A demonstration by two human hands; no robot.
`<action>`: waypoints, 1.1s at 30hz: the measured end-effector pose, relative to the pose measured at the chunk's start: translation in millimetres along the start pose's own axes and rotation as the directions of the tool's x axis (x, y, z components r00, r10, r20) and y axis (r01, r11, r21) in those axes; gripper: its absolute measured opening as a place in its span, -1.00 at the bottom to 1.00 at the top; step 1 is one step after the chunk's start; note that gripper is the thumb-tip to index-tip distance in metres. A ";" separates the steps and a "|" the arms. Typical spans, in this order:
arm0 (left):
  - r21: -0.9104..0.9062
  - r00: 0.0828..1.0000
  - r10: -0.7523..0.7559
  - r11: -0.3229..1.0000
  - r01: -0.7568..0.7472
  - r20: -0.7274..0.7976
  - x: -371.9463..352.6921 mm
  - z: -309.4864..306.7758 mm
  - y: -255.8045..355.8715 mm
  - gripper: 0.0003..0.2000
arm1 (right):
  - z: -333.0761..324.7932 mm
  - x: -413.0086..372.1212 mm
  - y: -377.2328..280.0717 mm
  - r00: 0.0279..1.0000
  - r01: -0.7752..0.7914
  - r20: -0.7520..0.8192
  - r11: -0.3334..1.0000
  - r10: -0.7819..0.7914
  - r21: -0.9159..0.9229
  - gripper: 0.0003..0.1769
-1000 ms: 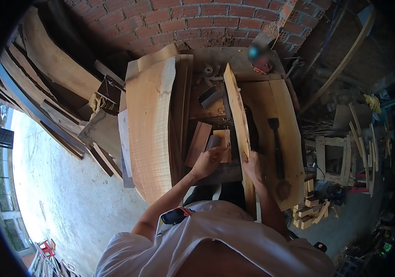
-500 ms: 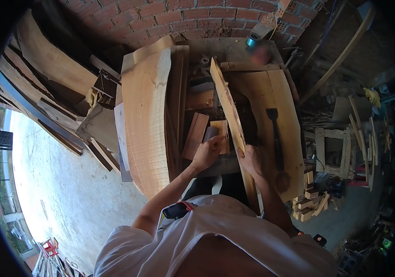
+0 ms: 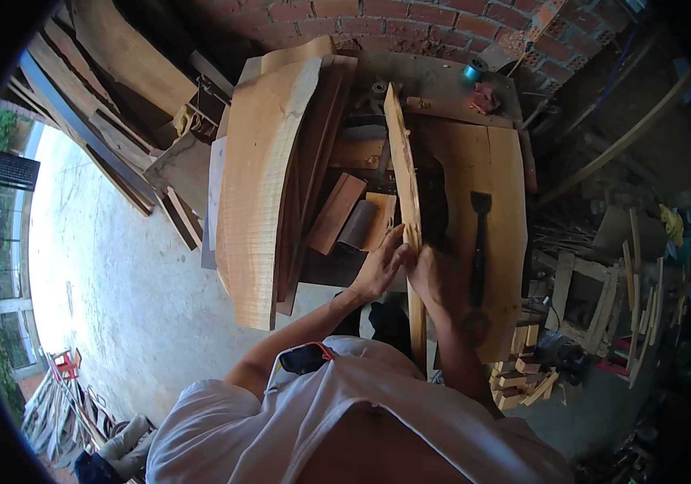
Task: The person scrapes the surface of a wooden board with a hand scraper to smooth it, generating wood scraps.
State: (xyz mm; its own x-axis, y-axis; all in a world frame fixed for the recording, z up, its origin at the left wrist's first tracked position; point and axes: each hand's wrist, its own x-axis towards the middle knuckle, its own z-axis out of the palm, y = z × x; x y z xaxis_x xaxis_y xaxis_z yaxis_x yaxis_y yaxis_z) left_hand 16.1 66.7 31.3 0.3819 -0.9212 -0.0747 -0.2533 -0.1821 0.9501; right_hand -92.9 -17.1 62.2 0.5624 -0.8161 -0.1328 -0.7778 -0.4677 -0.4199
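Timber strip (image 3: 402,161) is gripped by the right hand (image 3: 426,278), while the left hand (image 3: 379,266) is set with bent fingers against the strip's left side; whether it is closed on the wood cannot be told. The strip is stretched lengthwise over the tabletop (image 3: 434,75), its near end brought towards the waist, presumably so that it can be steadied close to the body. Its edge looks rough and ragged. Just to the left, a curled brown sheet (image 3: 357,224), matt and stiff-looking, is placed beside a flat reddish block (image 3: 336,211) and a paler block (image 3: 382,216), apparently within easy reach. Farther left, a wavy-edged slab (image 3: 261,177) is seen, finely rippled across its grain. To the right, a wide smooth board (image 3: 507,161) is crossed by a long dark shape (image 3: 479,242), flared at its far end
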 end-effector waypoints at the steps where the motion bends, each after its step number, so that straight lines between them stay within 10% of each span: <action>1: -0.043 0.998 -0.040 0.998 0.038 -0.054 0.6 0.8 -2.7 -0.52 | -1.0 0.5 5.6 0.997 0.038 -0.075 0.998 -0.033 0.059 -0.70; 5: 0.066 0.994 -0.024 0.997 0.031 -0.104 55.5 -24.9 10.9 -0.56 | -19.1 -7.7 23.1 0.996 -0.003 -0.091 0.972 0.026 0.236 -0.57; 7: 0.394 0.976 0.176 0.912 -0.111 -0.131 107.8 -39.1 0.5 -0.61 | -3.1 -21.3 45.6 0.997 -0.029 -0.066 0.982 0.042 0.188 -0.54; 9: 0.752 0.996 0.068 0.659 0.004 -0.064 156.1 -48.0 -15.2 -0.67 | 0.4 -31.8 65.2 0.993 -0.050 -0.081 0.943 0.081 0.329 -0.52; 13: 0.800 0.960 0.104 0.581 0.153 -0.259 200.2 -41.2 -41.0 -0.68 | -58.3 -42.7 63.9 0.977 -0.202 0.111 0.955 0.181 0.215 -0.50; 23: 0.633 0.999 -0.031 0.774 0.008 0.026 206.8 7.9 23.9 -0.61 | -68.8 -41.3 67.7 0.978 -0.208 0.023 0.965 0.207 0.156 -0.53; 29: 0.923 0.936 0.296 0.380 0.068 -0.191 230.0 -91.5 -33.8 -0.31 | -52.3 -31.1 55.9 0.985 -0.152 0.119 0.961 0.127 0.231 -0.47; 33: 0.880 1.000 -0.027 0.475 0.021 -0.009 224.2 -139.3 -33.2 -0.34 | -27.2 -26.4 38.4 0.999 -0.038 -0.006 0.961 0.041 0.275 -0.52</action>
State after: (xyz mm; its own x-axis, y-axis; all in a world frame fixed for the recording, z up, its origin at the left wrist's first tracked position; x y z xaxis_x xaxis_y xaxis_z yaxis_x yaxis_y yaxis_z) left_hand 233.9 -85.8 25.2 0.3971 -0.9126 -0.0977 -0.8940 -0.4087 0.1836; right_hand -145.3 -22.7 74.0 0.5281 -0.8367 -0.1450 -0.6918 -0.3248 -0.6450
